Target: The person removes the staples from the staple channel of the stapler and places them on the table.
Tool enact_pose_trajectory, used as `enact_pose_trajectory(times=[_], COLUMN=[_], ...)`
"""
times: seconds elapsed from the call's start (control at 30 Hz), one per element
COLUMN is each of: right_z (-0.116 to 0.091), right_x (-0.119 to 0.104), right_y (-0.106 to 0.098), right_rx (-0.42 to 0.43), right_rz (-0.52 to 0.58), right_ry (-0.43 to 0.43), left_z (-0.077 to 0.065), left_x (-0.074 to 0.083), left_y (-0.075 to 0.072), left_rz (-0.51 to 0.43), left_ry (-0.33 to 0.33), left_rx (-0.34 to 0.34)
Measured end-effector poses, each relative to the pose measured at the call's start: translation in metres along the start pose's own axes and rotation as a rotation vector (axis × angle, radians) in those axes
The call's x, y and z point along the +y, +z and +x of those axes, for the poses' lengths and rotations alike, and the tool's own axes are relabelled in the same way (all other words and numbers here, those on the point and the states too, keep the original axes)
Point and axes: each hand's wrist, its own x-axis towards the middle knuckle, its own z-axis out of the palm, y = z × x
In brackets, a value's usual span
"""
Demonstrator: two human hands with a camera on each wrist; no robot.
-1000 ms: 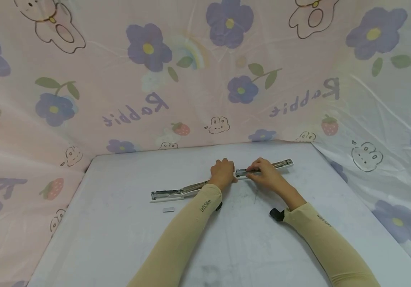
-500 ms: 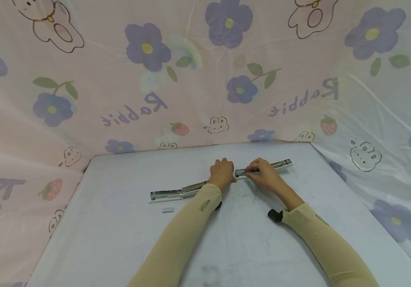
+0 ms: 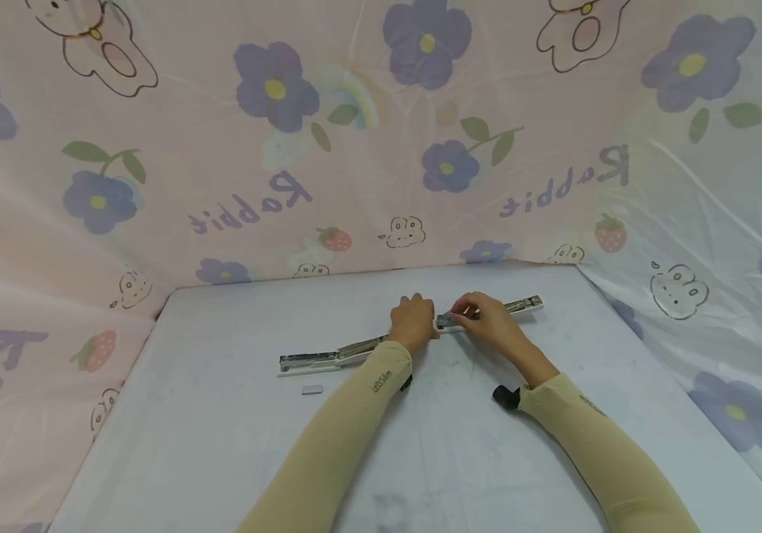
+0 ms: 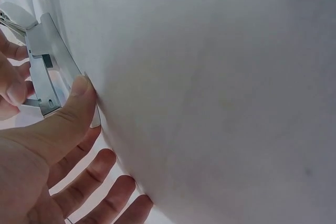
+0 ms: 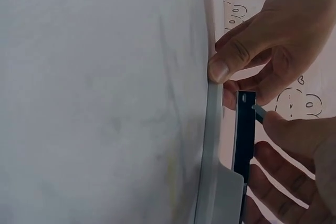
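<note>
An opened stapler lies at the back of the table, its magazine facing up. My left hand pinches the front end of its white base between thumb and fingers. Over the magazine, my right hand pinches a small grey strip, which looks like a row of staples. That strip is tilted, one end at the magazine's front. To the left lies a second opened stapler, partly hidden behind my left forearm.
A short grey strip, likely staples, lies on the white table in front of the left stapler. Printed fabric hangs behind the table and along both sides. Black wrist cameras stick out below the sleeves.
The fingers of my right hand have shifted slightly left and up, and the grey strip now shows tilted at the magazine's front. My left hand and both staplers keep their places.
</note>
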Motion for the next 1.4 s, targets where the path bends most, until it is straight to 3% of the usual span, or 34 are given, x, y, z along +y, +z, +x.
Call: enact_pose_trajectory(times=[0.33, 0.6, 1.1, 1.4], right_z=[0.009, 0.007, -0.015, -0.025], right_x=[-0.002, -0.002, 0.005, 0.009], right_y=[-0.002, -0.007, -0.010, -0.005], right_rx=[-0.062, -0.037, -0.053, -0.144], right_rz=[-0.052, -0.034, 0.023, 0.041], right_ry=[-0.052, -0.073, -0.104, -0.090], left_z=[-0.001, -0.002, -0.001, -0.002], left_x=[0.002, 0.001, 0.004, 0.006], left_y=[-0.001, 0.000, -0.003, -0.011], left_rz=[0.006, -0.004, 0.053, 0.065], left_ry=[-0.002, -0.005, -0.011, -0.037], left_rx=[0.009, 0.001, -0.024, -0.080])
